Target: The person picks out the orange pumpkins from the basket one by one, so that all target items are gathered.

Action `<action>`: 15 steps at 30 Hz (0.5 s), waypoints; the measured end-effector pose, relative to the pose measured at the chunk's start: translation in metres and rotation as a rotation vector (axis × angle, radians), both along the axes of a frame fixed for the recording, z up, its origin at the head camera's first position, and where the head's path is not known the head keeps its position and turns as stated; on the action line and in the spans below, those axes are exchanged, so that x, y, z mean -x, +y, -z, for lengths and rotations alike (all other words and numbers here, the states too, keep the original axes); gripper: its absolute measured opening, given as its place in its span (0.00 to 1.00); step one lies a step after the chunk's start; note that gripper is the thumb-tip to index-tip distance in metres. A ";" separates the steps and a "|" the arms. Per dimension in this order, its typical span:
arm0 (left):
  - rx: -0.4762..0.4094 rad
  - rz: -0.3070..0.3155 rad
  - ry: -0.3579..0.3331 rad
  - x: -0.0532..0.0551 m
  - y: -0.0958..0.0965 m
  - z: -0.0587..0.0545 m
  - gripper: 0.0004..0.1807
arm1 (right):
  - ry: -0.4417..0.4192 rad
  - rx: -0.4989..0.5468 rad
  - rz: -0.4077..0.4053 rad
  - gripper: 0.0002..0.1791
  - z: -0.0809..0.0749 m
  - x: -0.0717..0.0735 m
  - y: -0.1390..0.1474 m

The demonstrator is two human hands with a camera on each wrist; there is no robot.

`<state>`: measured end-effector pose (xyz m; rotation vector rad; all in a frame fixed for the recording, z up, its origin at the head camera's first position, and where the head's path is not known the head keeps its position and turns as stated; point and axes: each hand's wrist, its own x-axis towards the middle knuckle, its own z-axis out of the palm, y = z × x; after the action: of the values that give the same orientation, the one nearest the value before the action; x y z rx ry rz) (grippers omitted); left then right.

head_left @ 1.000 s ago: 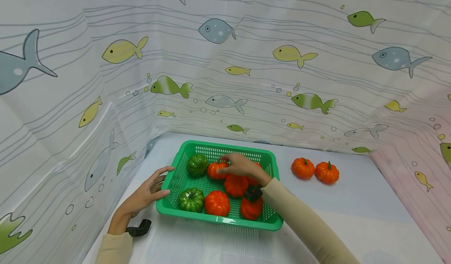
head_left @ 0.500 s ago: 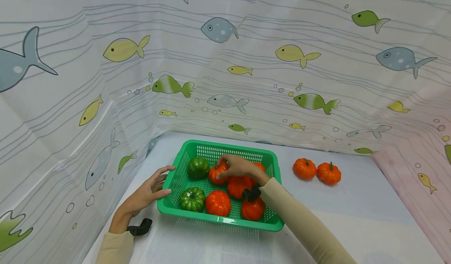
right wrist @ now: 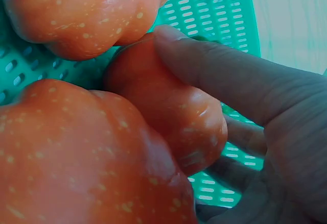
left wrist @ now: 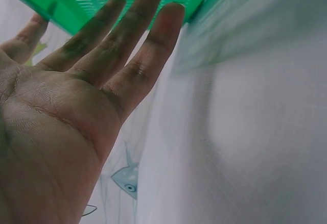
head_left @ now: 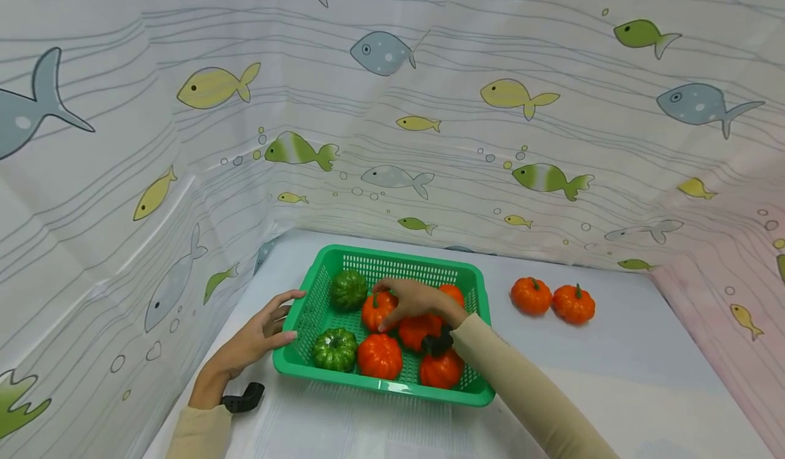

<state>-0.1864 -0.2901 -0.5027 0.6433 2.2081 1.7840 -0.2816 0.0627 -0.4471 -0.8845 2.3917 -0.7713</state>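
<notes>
Right hand (head_left: 413, 300) curled round a pumpkin (head_left: 375, 311) inside the green basket (head_left: 380, 383), at the centre of the frame.
From where I stand, the step in hand looks like settling or picking up this one, thumb on one side, fingers on the other. The left hand (head_left: 257, 336) lies at the basket's left wall, fingers apart, gripping nothing; two loose pumpkins (head_left: 531, 295) sit on the desk (head_left: 613, 350) at right. The next move, I'd judge, calls for a clean release or straight lift.

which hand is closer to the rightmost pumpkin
Right. The right hand is left of the pumpkin, inside the basket; the left hand, farther left, is at the basket's left end.
</notes>
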 end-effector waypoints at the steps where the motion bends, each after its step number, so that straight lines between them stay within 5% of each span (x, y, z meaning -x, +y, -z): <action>1: 0.000 0.000 -0.002 0.000 0.000 0.000 0.39 | 0.004 -0.002 -0.006 0.42 0.000 0.000 0.000; 15: -0.018 0.004 -0.031 -0.002 0.002 -0.002 0.39 | 0.145 0.121 0.051 0.39 -0.013 -0.004 0.005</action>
<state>-0.1847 -0.2886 -0.5011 0.6195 2.1715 1.8017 -0.2780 0.0678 -0.4338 -0.9598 2.5241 -0.9080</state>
